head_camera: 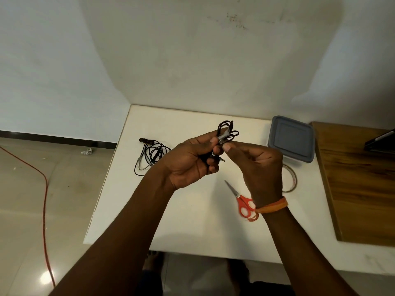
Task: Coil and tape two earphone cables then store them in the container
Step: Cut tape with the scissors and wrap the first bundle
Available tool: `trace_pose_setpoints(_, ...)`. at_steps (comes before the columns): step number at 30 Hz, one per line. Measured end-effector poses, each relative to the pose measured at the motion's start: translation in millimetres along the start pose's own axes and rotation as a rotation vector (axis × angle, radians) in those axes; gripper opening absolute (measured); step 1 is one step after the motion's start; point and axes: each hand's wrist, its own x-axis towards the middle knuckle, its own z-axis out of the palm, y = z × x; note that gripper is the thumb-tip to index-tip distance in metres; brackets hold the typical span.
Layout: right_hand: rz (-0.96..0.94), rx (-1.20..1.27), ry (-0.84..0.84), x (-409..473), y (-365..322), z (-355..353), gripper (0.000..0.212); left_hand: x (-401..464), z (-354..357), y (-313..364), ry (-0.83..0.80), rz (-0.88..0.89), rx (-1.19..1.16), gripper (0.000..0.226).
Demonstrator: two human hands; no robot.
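The left hand [190, 161] gripped a coiled black cable [227, 130] above the table [192, 221]. The right hand [258, 167] pinched clear tape [223, 136] on it.

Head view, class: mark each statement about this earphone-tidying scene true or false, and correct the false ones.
1. Both hands hold a coiled earphone cable above the white table. True: the left hand grips it and the right hand pinches at the clear tape around it.
2. The second earphone cable is already in the container. False: it lies loose on the table, left of the hands.
3. The grey container has its lid on. True.
4. The scissors are held in the right hand. False: they lie on the table beneath the right wrist.
5. The tape roll sits left of the loose cable. False: it lies at the right, near the container.
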Motion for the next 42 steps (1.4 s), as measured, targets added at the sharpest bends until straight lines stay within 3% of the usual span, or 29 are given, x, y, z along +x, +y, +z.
trace_pose_setpoints(4, 0.127, 0.116, -0.042, 6.1, 5.7, -3.8, 0.012, -0.4, 3.1, -1.9, -0.011, -0.001, 0.012, 0.028)
trace_pose_setpoints(9, 0.164, 0.138, -0.099, 10.8, 10.9, -11.1, 0.020, 2.7, 5.3, -2.2, 0.044, 0.064, 0.097, 0.034)
trace_pose_setpoints(13, 0.178, 0.096, -0.118, 13.7, 16.1, -14.1, 0.022, 4.0, 4.9, -3.2, 0.090, 0.111, 0.177, 0.031)
trace_pose_setpoints(21, 0.141, -0.034, -0.135, 16.4, 17.3, -15.4, 0.014, 2.2, 8.3, -5.1, 0.025, 0.076, 0.153, 0.034)
trace_pose_setpoints(25, 0.110, -0.055, -0.125, 17.8, 15.0, -16.6, 0.034, -0.5, 8.9, -4.8, -0.076, -0.001, 0.189, 0.037)
trace_pose_setpoints(32, 0.096, 0.076, -0.143, 16.1, 8.3, -13.5, 0.077, 0.4, 11.2, -7.6, -0.154, -0.062, -0.035, 0.031)
trace_pose_setpoints(38, 0.003, -0.097, -0.162, 15.7, 7.8, -14.9, 0.042, 0.2, 6.6, -3.3, -0.154, -0.123, -0.040, 0.045)
trace_pose_setpoints(42, 0.033, -0.047, -0.181, 16.9, 8.2, -17.3, 0.030, -2.8, 7.3, -0.2, -0.123, -0.190, 0.005, 0.008)
